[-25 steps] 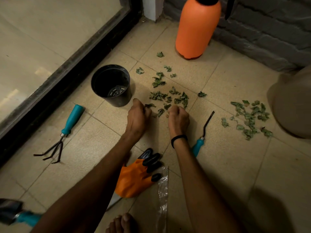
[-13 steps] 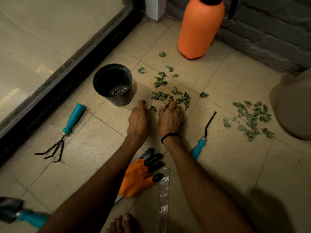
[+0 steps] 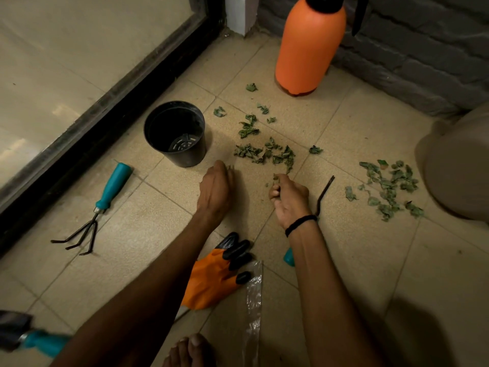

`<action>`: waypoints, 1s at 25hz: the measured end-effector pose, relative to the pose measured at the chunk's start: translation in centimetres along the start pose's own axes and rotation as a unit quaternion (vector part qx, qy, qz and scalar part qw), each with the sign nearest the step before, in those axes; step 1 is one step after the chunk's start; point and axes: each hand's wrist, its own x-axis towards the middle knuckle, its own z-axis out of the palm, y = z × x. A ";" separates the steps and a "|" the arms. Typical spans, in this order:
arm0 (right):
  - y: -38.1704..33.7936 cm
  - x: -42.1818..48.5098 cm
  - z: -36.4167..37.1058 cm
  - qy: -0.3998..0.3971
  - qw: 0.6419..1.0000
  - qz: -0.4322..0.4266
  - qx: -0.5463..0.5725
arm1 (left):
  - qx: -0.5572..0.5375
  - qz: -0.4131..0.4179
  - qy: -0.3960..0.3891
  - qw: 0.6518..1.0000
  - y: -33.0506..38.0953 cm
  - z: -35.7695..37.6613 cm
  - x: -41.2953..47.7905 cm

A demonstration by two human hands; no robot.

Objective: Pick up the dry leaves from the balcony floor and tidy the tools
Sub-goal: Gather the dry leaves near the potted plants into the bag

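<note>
Right hand [image 3: 289, 197]: fingers curled, pinching a few leaf scraps just above the tile. Left hand [image 3: 215, 189]: fingers straight, tips on the floor, holding nothing, just in front of the black pot [image 3: 174, 133]. Dry leaves [image 3: 264, 153]: main scatter lies right of the pot, with a second heap [image 3: 389, 186] well beyond it. Hand rake [image 3: 109, 190] lies left of the pot, weeder [image 3: 327, 188] right of it beside the right hand, orange glove [image 3: 211, 276] nearer the person than the pot

No text, label, brand mark or number can be read: the orange sprayer bottle [image 3: 309, 49], black plastic pot [image 3: 188, 158], orange glove [image 3: 209, 282] and teal-handled hand rake [image 3: 113, 185] show plain surfaces only.
</note>
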 end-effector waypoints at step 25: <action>-2.0 -0.4 -1.9 -0.061 0.990 -0.045 0.115 | -0.187 -0.012 -0.033 0.982 2.3 0.7 -0.7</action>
